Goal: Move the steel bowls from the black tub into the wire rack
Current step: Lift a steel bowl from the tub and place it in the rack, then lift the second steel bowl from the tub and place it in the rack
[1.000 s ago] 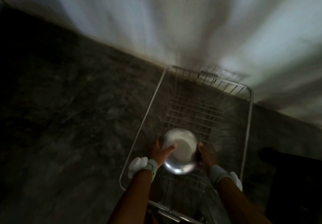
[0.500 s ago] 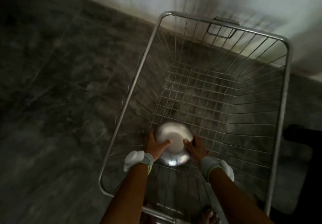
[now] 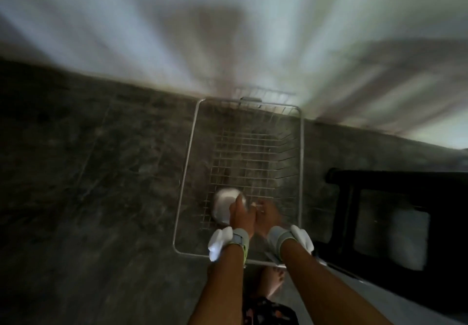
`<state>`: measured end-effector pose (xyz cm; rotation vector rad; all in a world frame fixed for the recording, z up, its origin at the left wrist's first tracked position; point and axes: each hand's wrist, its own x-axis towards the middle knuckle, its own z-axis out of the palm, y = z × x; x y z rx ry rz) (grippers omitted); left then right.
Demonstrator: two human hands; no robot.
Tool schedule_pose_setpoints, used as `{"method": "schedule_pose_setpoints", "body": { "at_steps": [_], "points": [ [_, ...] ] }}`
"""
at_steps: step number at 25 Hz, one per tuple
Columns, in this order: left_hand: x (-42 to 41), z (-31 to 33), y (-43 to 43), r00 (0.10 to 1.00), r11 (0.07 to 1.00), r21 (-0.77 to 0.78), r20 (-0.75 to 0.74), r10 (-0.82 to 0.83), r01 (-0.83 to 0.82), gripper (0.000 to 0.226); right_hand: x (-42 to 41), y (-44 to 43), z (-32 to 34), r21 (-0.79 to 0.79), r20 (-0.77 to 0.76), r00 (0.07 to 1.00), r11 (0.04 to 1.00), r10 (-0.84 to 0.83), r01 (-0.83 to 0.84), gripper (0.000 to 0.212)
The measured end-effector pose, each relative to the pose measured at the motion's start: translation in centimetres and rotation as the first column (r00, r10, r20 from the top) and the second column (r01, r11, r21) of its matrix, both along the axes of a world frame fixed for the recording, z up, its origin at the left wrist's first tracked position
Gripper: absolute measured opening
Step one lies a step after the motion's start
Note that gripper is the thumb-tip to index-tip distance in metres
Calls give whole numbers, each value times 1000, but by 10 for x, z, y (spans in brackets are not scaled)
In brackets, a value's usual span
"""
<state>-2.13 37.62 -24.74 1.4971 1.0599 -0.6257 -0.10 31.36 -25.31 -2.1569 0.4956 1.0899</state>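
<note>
Left hand (image 3: 241, 217) grips 1 shiny steel bowl (image 3: 225, 207) in wire rack (image 3: 186, 172); right hand (image 3: 268, 217) blurred, grip unclear.

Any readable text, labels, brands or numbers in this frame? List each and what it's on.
None readable. The frame is motion-blurred and dim; no print shows on the steel bowl, wire rack, black tub or wrist bands. The patterned cloth at the bottom edge shows shapes only, no letters.
</note>
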Motion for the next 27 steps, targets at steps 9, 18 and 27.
{"method": "schedule_pose_setpoints", "body": {
  "at_steps": [9,18,27],
  "points": [
    [23,253,-104,889,921,172,250,-383,349,45,-4,-115,244,-178,280,908,946,312,-270,42],
    [11,268,-300,383,411,516,166,-909,751,50,-33,-364,268,-470,421,866,881,271,-47,56],
    [12,214,-389,910,899,146,-120,-398,413,78,-58,-490,211,-632,247,266,364,932,-684,19]
  ]
}}
